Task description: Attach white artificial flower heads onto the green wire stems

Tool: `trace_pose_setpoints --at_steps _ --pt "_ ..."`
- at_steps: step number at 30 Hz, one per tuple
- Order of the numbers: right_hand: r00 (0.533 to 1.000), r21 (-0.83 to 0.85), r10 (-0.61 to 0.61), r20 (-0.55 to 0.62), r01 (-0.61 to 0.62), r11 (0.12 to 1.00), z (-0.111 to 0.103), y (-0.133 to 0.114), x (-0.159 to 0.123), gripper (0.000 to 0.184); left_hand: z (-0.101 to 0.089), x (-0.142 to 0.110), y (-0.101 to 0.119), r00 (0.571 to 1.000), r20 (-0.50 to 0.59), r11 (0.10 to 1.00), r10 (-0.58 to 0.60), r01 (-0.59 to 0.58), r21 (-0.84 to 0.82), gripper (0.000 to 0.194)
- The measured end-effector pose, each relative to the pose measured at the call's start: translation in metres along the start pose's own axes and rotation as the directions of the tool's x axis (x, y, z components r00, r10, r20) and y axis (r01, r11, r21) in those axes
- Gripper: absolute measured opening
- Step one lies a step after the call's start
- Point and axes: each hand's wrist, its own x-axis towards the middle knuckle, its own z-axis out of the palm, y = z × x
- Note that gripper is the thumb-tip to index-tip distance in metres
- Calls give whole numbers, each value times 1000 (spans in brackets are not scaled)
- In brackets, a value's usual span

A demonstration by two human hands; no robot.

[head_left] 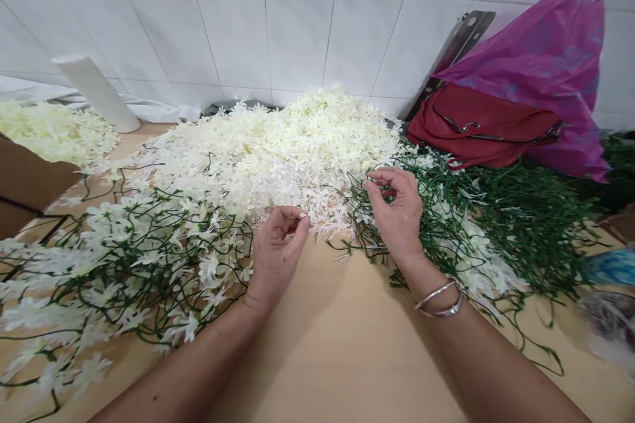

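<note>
My left hand [280, 248] is closed in a pinch at the front edge of a heap of white artificial flowers [317, 139]. A small white bit, apparently part of a flower, shows at its fingertips. To the right, my right hand [397, 208] has thumb and forefinger brought together over loose green plastic stems [362, 211]. A thin green stem appears to meet those fingertips, partly hidden by them. On the left lies a pile of white flowers fitted on green stems [149, 258], close to my left wrist.
A thick mass of green stems [526, 211] spreads at right. Behind it are a red handbag [491, 122] and a purple plastic bag [550, 59] against the tiled wall [297, 26]. A white roll [99, 92], more pale petals [54, 132] and a cardboard box [30, 178] stand at left.
</note>
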Motion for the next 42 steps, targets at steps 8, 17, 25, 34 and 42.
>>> trace_pose_setpoints --at_steps 8,17,25,34,42 --pt "875 -228 -158 457 287 931 6 -12 -11 8 2 0 4 999 11 998 -51 52 -22 15" --pt "939 6 -62 337 64 998 10 -14 -14 8 5 1 -4 992 27 968 -121 124 -218 30" --pt "863 270 112 492 -274 923 17 -17 -17 9 3 4 -1 994 -2 977 -108 105 -185 24" --pt "748 378 197 634 -521 765 21 -30 -24 22 3 7 -1 990 -85 969 -114 92 -227 32" --pt "808 380 202 554 -461 802 22 -35 -26 13 3 6 2 984 -125 975 -129 102 -199 33"
